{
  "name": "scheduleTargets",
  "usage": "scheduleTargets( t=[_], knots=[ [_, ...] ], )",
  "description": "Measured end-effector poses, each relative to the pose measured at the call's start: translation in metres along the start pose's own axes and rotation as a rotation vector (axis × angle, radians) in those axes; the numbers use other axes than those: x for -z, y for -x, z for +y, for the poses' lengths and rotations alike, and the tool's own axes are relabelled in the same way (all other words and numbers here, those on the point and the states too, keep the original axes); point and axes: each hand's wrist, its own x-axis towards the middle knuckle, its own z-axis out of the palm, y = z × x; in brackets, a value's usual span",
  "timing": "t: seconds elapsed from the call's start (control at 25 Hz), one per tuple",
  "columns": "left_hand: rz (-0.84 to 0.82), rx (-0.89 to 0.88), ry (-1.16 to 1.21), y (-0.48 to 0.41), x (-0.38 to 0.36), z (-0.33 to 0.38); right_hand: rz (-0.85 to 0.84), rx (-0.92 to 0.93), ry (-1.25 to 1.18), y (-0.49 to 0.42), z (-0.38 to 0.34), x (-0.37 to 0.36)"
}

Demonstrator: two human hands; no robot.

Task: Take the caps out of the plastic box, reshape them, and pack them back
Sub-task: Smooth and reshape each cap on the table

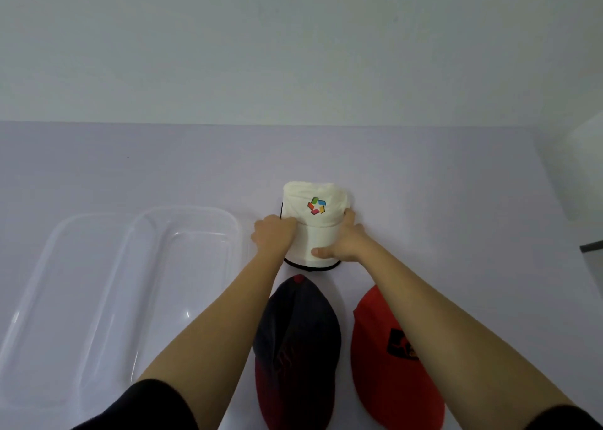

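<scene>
A white cap (315, 211) with a colourful logo and a black-edged brim lies on the pale table, crown away from me. My left hand (272, 237) grips its left side with curled fingers. My right hand (342, 243) holds its right side, thumb across the brim and fingers along the crown's edge. Closer to me a navy cap (295, 341) with a dark red brim lies flat, and a red cap (385, 364) with a black patch lies to its right, partly under my right forearm. The clear plastic box (192, 221) stands at the left with nothing in it.
A clear lid (55, 299) lies left of the box, overlapping it. A plain wall rises behind the table's far edge. At the far right is a pale block (587, 175) and a dark edge (592, 245).
</scene>
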Motion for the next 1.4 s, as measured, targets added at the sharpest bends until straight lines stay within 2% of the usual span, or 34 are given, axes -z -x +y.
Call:
scheduleTargets(
  t=[0.12,0.28,0.48,0.52,0.6,0.72,0.8,0.88,1.0,1.12,1.28,1.4],
  knots=[
    [-0.039,0.028,0.019,0.008,0.002,0.006,0.002,0.028,-0.006,0.006,0.000,-0.001],
    [0.030,-0.046,0.028,0.025,0.014,0.018,-0.002,0.128,0.074,0.028,-0.001,0.029],
    [0.148,-0.375,-0.041,0.069,0.025,0.032,0.203,0.166,0.072,0.072,0.054,0.109],
    [0.119,-0.409,-0.069,0.078,0.025,0.031,0.231,0.148,0.081,0.080,0.073,0.120],
    [-0.042,-0.388,-0.119,0.104,0.018,0.024,0.203,0.089,0.032,0.098,0.110,0.129],
    [-0.360,-0.282,-0.261,0.139,-0.015,0.002,0.030,0.025,-0.001,0.120,0.145,0.107],
    [-0.473,-0.172,-0.187,0.150,-0.042,-0.013,-0.065,0.003,-0.012,0.124,0.160,0.081],
    [-0.458,-0.124,-0.073,0.151,-0.061,-0.023,-0.056,0.013,-0.140,0.123,0.169,0.059],
    [-0.356,-0.230,-0.082,0.154,-0.076,-0.033,0.040,0.038,-0.362,0.122,0.179,0.038],
    [-0.302,-0.305,-0.092,0.160,-0.078,-0.037,0.140,0.147,-0.509,0.124,0.187,0.027],
    [-0.358,-0.240,-0.056,0.167,-0.073,-0.039,0.234,0.175,-0.475,0.129,0.194,0.019],
    [-0.305,-0.350,-0.158,0.170,-0.077,-0.042,0.292,0.194,-0.371,0.129,0.190,0.017]
  ],
)
